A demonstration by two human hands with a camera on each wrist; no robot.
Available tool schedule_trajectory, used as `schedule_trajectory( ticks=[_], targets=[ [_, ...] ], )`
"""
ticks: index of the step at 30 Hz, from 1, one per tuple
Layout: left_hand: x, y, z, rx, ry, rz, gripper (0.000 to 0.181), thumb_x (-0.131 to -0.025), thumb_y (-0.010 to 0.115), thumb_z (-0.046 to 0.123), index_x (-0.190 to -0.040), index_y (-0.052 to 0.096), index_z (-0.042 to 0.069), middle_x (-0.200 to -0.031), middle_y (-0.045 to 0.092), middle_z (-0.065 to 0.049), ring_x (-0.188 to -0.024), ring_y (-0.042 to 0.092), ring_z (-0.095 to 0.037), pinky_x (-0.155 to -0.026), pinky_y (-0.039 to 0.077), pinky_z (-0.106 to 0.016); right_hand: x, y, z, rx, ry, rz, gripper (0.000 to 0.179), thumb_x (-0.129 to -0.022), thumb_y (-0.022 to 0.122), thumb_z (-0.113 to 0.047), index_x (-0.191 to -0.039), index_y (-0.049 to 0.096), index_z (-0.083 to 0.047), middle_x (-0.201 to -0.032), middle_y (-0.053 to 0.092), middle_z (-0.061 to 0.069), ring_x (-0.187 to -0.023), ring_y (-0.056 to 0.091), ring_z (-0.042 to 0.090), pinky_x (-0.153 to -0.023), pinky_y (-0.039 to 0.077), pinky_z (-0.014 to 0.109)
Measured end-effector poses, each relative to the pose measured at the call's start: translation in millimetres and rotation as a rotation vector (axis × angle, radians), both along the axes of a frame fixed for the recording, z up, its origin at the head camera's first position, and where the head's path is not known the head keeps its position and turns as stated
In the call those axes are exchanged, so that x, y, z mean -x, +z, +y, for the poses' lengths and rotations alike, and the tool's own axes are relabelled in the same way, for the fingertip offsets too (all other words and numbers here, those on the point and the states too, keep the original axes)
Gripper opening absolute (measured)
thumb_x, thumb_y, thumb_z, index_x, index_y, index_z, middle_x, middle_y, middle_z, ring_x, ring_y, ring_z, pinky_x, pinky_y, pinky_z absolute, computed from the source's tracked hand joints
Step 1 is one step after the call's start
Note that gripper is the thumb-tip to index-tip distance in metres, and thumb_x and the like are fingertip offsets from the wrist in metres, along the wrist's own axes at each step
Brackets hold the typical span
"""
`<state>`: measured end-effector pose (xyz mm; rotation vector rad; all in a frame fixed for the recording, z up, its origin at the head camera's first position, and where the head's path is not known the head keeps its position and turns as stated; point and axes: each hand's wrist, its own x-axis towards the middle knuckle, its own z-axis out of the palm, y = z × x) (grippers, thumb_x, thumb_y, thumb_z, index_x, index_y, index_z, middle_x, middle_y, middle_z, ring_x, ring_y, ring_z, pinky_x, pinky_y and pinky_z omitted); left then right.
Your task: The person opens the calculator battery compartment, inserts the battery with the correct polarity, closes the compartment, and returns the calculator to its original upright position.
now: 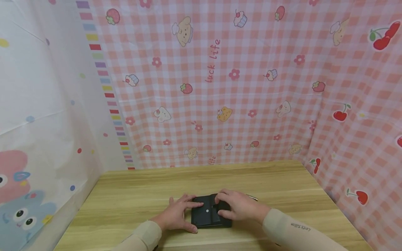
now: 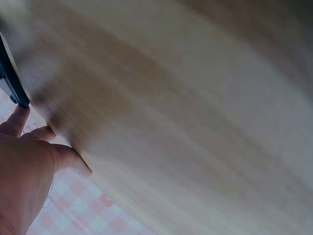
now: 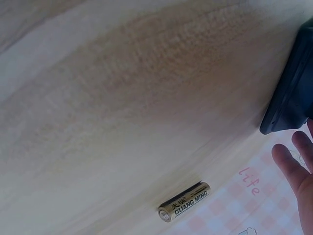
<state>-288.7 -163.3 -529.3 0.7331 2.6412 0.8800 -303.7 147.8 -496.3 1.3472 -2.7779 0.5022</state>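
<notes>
A flat black square device (image 1: 201, 214) with a small pale dot and a raised strip lies on the table between both hands. Spread over its left side is my left hand (image 1: 179, 214), index finger on top and thumb at the near corner. In the left wrist view, a fingertip meets the edge of the device (image 2: 12, 81) while other fingertips touch the table. My right hand (image 1: 240, 205) grips the right part, index finger and thumb bent at the raised strip; the hand hides some of it. Two right fingers (image 3: 291, 169) extend beside the device (image 3: 291, 90).
A gold-and-black battery (image 3: 185, 201) lettered GUANG MING lies on the table just beyond the right hand; only its end (image 1: 252, 197) shows in the head view. Printed checked cloth (image 1: 220, 132) hangs behind the wood-grain table (image 1: 132, 188) and along its right side.
</notes>
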Motion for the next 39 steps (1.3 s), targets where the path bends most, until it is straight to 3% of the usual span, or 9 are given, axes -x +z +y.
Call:
schedule_trajectory(
  ticks=[6,10,14,17,19,26,34,39],
  targets=[
    [0.5,-0.8,-0.8,-0.004,0.0,-0.004,0.083,-0.075,0.097,0.047,-0.151,0.062,0.04,-0.172,0.039,-0.009,-0.164,0.02,-0.05,-0.114,-0.004,-0.092,-0.5,5.6,-6,0.044,-0.036,-0.062,0.031,-0.104,0.07,-0.04,-0.128,0.066,-0.02,-0.13,0.066,-0.005,-0.111,0.069,0.014,-0.093,0.061,0.035],
    [-0.4,1.4,-0.2,-0.004,-0.002,-0.001,0.084,-0.075,0.097,0.046,-0.151,0.062,0.039,-0.172,0.039,-0.01,-0.164,0.02,-0.05,-0.114,-0.004,-0.092,-2.7,18.0,-13,0.151,-0.096,-0.145,0.034,-0.105,0.068,-0.045,-0.129,0.065,-0.022,-0.133,0.066,-0.003,-0.117,0.071,0.024,-0.096,0.061,0.043],
    [-1.4,3.6,0.5,0.001,-0.01,0.007,0.083,-0.075,0.097,0.047,-0.151,0.062,0.039,-0.172,0.04,-0.01,-0.163,0.02,-0.052,-0.113,-0.002,-0.093,-6.5,29.2,-19,0.402,-0.182,-0.324,0.031,-0.106,0.068,-0.041,-0.128,0.064,-0.019,-0.135,0.069,0.005,-0.128,0.067,0.034,-0.107,0.057,0.055],
    [-2.1,4.2,1.2,0.004,-0.016,0.012,0.083,-0.075,0.097,0.048,-0.15,0.062,0.04,-0.171,0.041,-0.011,-0.163,0.021,-0.052,-0.113,-0.001,-0.093,-9.1,32.1,-19,0.605,-0.235,-0.455,0.029,-0.106,0.068,-0.032,-0.127,0.064,-0.012,-0.133,0.07,0.013,-0.132,0.065,0.035,-0.109,0.057,0.053],
    [-2.4,4.2,1.4,0.002,-0.018,0.012,0.083,-0.075,0.097,0.047,-0.15,0.062,0.04,-0.171,0.04,-0.012,-0.163,0.021,-0.052,-0.113,-0.001,-0.093,-10.7,32.8,-16,0.673,-0.278,-0.495,0.029,-0.106,0.069,-0.031,-0.126,0.064,-0.01,-0.132,0.071,0.014,-0.127,0.068,0.031,-0.104,0.06,0.048],
    [-2.5,3.3,-0.2,0.002,-0.011,0.017,0.084,-0.075,0.097,0.046,-0.15,0.062,0.04,-0.172,0.04,-0.011,-0.163,0.022,-0.05,-0.114,-0.002,-0.092,-12.9,36.4,7,0.703,-0.398,-0.517,0.034,-0.105,0.071,-0.035,-0.126,0.064,-0.01,-0.13,0.073,0.011,-0.114,0.07,0.016,-0.097,0.058,0.034],
    [-2.4,3.4,-0.9,-0.003,-0.017,0.009,0.084,-0.075,0.097,0.046,-0.151,0.061,0.039,-0.172,0.039,-0.011,-0.164,0.021,-0.05,-0.114,-0.003,-0.092,-12.1,42.7,37,0.67,-0.465,-0.481,0.035,-0.104,0.072,-0.037,-0.127,0.064,-0.012,-0.126,0.073,0.01,-0.11,0.069,0.018,-0.085,0.058,0.031],
    [-2.7,3.2,-0.2,-0.01,-0.018,0.005,0.083,-0.075,0.097,0.045,-0.151,0.061,0.039,-0.173,0.038,-0.011,-0.164,0.02,-0.051,-0.113,-0.004,-0.092,-15.4,48.8,56,0.652,-0.499,-0.442,0.036,-0.105,0.07,-0.038,-0.127,0.064,-0.011,-0.126,0.073,0.011,-0.114,0.069,0.02,-0.093,0.057,0.033]
  ],
)
